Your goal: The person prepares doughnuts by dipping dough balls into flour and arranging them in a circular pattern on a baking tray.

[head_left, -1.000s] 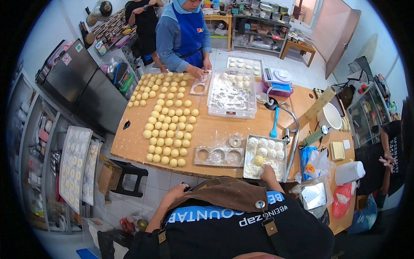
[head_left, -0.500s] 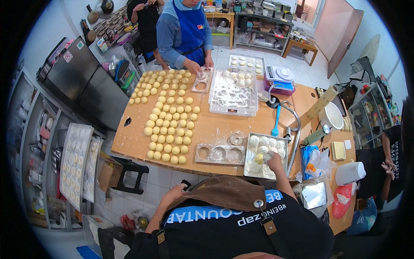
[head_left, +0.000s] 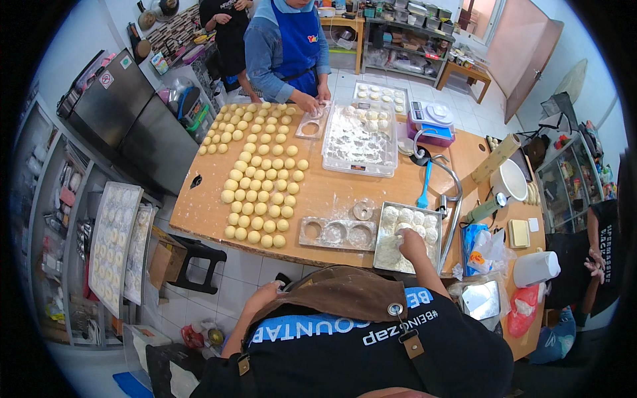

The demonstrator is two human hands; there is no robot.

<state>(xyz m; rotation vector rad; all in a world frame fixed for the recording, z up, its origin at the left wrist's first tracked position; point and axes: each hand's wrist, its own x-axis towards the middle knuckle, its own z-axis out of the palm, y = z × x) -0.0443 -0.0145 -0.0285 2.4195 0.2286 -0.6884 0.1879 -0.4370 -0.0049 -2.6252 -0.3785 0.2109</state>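
Note:
Over the metal tray [head_left: 390, 261] at the table's near edge, my right hand [head_left: 413, 244] reaches in with its fingers bent together. They close on a dough ball, mostly hidden under the hand. Floured white dough balls [head_left: 418, 217] fill the tray's far part, and loose flour lies in the near part. My left hand [head_left: 267, 292] is low beside the brown apron [head_left: 352, 292], fingers curled; whatever they hold is hidden. Left of the tray lie a mould with three round holes [head_left: 337, 233] and a floured ring cutter [head_left: 363, 210]. Rows of yellow dough balls [head_left: 262, 179] cover the table's left side.
Across the table [head_left: 199, 215], a co-worker [head_left: 292, 50] handles another mould [head_left: 308, 128] beside a floured plastic box [head_left: 358, 142]. A scale [head_left: 434, 114], blue brush [head_left: 424, 186], curved metal tube [head_left: 458, 192], white bucket [head_left: 509, 179] and jug [head_left: 537, 266] stand to the right.
My right hand has moved a little left and away from me, over the spot where a yellow dough ball lay in the flour. That ball no longer shows. My left hand has barely moved.

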